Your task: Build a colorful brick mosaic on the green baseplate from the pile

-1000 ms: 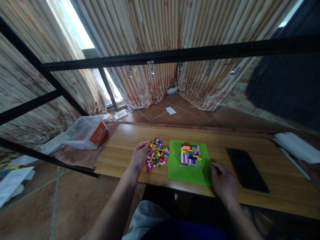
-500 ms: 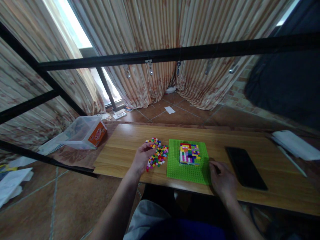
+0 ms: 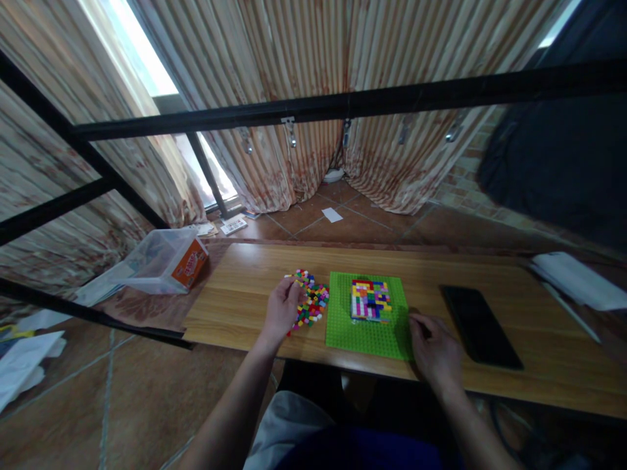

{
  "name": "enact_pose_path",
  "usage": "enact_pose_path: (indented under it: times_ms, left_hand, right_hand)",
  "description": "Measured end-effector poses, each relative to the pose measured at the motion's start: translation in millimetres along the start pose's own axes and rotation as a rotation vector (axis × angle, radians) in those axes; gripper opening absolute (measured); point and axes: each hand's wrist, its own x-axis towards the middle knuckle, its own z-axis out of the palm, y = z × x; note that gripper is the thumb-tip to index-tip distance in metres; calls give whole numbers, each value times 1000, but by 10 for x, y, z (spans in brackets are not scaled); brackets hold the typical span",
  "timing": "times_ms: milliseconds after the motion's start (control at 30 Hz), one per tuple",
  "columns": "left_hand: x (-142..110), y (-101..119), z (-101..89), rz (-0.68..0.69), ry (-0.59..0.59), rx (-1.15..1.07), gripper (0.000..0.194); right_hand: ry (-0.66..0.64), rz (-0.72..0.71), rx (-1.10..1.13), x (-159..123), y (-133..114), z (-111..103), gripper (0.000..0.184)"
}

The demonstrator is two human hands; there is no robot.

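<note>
Small multicoloured building bricks (image 3: 313,307) lie in a loose pile on the wooden table. Over the pile's left side is my left hand (image 3: 283,310), its fingers pinched together; whatever is between the fingertips is too small to make out. Right of the pile lies a green studded baseplate (image 3: 367,339), bearing a squarish block built of coloured bricks (image 3: 371,300). My right hand (image 3: 435,349) rests at the baseplate's right edge with curled fingers, thumb and forefinger close together. What these fingers hold, if anything, cannot be seen.
A black phone-like slab (image 3: 481,326) lies right of my right hand. Beyond it are a white object (image 3: 580,281) and a thin pale stick (image 3: 572,313). A clear plastic bin (image 3: 151,261) with an orange label stands left of the table. A black rail (image 3: 313,112) crosses ahead.
My left hand has shifted slightly to the right and farther over the pile, fingers still pinched. My right hand remains at the baseplate's edge.
</note>
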Motion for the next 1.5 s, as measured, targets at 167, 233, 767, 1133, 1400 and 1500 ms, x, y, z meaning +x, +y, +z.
enact_pose_path:
  times_ms: [167,233,767,1133,1400,1500]
  left_hand:
    - [12,-16,-45,130,129,252,21]
    - [23,-8,-53,115,129,254,21]
    - [94,6,-22,116,36,411,23]
    - [200,32,-81,127,-2,858,21]
    - [164,-77,-117,76,28,634,16]
    - [170,-94,-133,90,20,554,20]
  right_hand:
    - [-2,14,-9,3,-7,-2,44]
    - [-8,11,-7,4,-2,-1,45]
    - [-10,8,-1,4,4,-2,43]
    - [-4,3,15,9,-20,-6,41]
    - [5,-2,32,6,-13,8,41]
    - [6,-7,27,2,-4,12,40]
